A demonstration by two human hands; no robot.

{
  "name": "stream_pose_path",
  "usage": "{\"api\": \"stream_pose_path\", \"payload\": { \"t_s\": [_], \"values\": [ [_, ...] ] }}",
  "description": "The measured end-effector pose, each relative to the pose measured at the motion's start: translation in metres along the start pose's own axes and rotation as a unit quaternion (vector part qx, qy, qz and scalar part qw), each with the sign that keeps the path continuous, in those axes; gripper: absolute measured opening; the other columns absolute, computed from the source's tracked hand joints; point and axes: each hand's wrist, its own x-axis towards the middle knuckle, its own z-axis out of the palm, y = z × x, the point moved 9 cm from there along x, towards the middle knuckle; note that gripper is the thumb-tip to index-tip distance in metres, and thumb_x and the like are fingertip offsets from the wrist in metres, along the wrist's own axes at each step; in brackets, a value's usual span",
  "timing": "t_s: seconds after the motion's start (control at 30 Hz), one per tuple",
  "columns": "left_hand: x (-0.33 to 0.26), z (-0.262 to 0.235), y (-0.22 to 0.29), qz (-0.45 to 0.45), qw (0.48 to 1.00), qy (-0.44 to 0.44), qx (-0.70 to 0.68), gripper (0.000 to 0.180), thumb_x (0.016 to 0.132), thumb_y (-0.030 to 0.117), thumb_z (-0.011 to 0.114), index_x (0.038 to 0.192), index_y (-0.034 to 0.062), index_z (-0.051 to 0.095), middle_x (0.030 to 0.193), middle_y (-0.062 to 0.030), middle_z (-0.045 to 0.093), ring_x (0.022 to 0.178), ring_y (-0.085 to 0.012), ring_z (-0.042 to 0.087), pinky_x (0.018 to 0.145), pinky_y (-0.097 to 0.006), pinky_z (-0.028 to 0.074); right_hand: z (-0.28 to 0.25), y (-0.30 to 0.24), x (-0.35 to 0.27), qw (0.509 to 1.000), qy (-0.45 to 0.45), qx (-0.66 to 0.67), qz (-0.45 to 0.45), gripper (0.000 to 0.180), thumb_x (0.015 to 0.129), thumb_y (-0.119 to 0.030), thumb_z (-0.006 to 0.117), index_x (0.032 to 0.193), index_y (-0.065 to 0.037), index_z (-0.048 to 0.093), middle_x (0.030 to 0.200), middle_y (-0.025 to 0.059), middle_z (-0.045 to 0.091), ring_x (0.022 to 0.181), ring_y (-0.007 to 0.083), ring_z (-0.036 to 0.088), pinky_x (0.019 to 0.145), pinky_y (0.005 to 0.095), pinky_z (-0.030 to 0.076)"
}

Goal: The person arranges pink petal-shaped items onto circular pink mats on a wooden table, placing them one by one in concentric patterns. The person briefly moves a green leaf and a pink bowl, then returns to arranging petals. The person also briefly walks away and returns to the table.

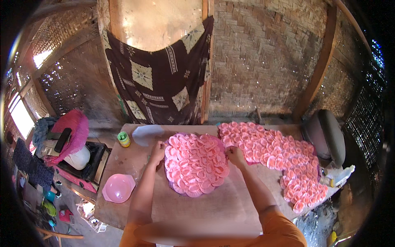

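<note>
Head view: left hand and right hand, fingers curled, gripping opposite edges of round pink cracker tray. Green-lidded yellow jar beyond left fingers.

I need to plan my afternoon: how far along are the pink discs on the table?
Done: a long spread of pink discs already covers the table's right side. In hand: the left hand and right hand hold opposite edges of a round tray of discs, which looks fully covered. Left: I cannot see any unlaid discs; the pink bowl looks empty.
</note>
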Motion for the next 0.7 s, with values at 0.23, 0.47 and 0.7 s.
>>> {"api": "stream_pose_path", "payload": {
  "t_s": [0.23, 0.47, 0.7],
  "values": [
    [0.105, 0.001, -0.042, -0.063, 0.991, 0.075, 0.087, 0.023, 0.094, 0.019, 0.066, 0.106, -0.0006, 0.065, 0.097, -0.0198, 0.071, 0.093, -0.0322, 0.069, 0.081, -0.040, 0.053, 0.026, -0.022, 0.108, 0.982, 0.023, -0.183, -0.043, 0.026, 0.089, -0.024, 0.059, 0.093, -0.002, 0.072, 0.088, 0.0257, 0.071, 0.088, 0.0437, 0.070, 0.076, 0.0521, 0.056],
    [0.061, -0.019, 0.013, 0.102, 0.987, 0.050, 0.117, 0.029, 0.090, 0.010, 0.070, 0.115, -0.0031, 0.062, 0.116, -0.0212, 0.067, 0.106, -0.0336, 0.068, 0.090, -0.039, 0.056, 0.015, -0.046, 0.083, 0.937, 0.030, -0.337, -0.081, 0.020, 0.092, -0.017, 0.058, 0.104, -0.009, 0.072, 0.106, 0.0195, 0.068, 0.099, 0.0428, 0.066, 0.086, 0.0508, 0.053],
    [-0.032, -0.151, 0.080, 0.171, 0.973, 0.124, 0.088, 0.029, 0.092, 0.008, 0.069, 0.119, 0.0011, 0.062, 0.118, -0.0190, 0.066, 0.107, -0.0334, 0.067, 0.091, -0.038, 0.055, -0.002, -0.063, -0.087, 0.992, -0.080, -0.032, -0.095, 0.019, 0.091, -0.009, 0.068, 0.108, -0.005, 0.076, 0.106, 0.0134, 0.070, 0.107, 0.0297, 0.060, 0.093, 0.0415, 0.047]
  ]
}}
